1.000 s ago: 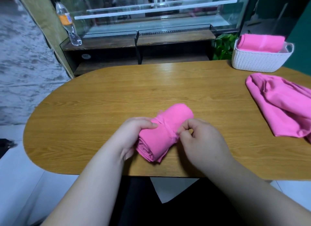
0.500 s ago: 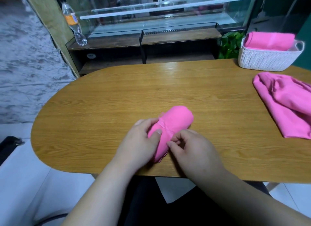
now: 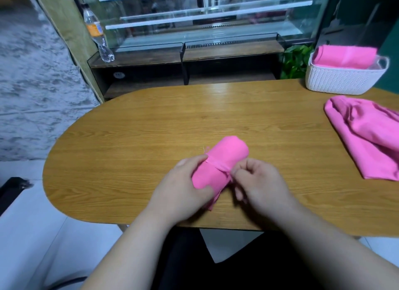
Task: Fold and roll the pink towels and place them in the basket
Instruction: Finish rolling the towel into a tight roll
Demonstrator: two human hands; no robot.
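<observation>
On tabletop (image 3: 129,138): rolled pink towel (image 3: 224,158) gripped by left hand (image 3: 183,190), its wrap edge pinched by right hand (image 3: 261,184); basket (image 3: 341,82) well apart.

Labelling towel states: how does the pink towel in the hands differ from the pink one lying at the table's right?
The rolled pink cloth towel is a tight cylinder; the loose pink cloth towel lies flattish and creased. The rolled one is gripped by the left hand and pinched by the right hand; the loose one is untouched. Shared: same pink, both on the oval wooden table.
</observation>
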